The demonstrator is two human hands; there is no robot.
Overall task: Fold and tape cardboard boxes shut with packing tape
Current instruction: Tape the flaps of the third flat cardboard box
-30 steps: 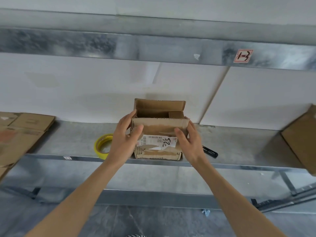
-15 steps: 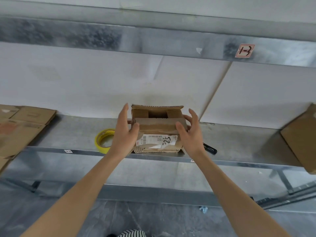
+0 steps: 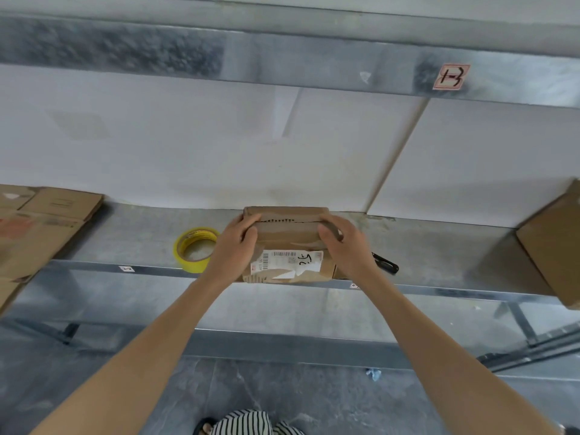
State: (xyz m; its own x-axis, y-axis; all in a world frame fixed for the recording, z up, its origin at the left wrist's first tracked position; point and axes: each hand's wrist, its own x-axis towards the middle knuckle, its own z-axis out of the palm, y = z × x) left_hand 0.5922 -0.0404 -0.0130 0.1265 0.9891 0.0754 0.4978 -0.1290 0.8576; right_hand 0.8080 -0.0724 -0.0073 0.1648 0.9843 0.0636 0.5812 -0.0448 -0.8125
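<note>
Flaps point(image 3: 287, 215) now shut; fingers point(image 3: 249, 221) grip box point(image 3: 309, 243) top.

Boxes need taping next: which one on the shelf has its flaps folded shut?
The small labelled box in the middle, flaps held down by left hand and right hand. Left cardboard lies flattened; the right-edge box is cropped.

Your box point(image 3: 287, 237) sits at the front edge of the shelf point(image 3: 439, 246), your left hand point(image 3: 233, 246) gripping its left end, your right hand point(image 3: 343, 246) its right. The tape roll point(image 3: 196, 249) lies just left of it, flattened cardboard point(image 3: 37, 227) farther left; a small tool point(image 3: 385, 264) and another carton point(image 3: 555, 246) lie to the right
</note>
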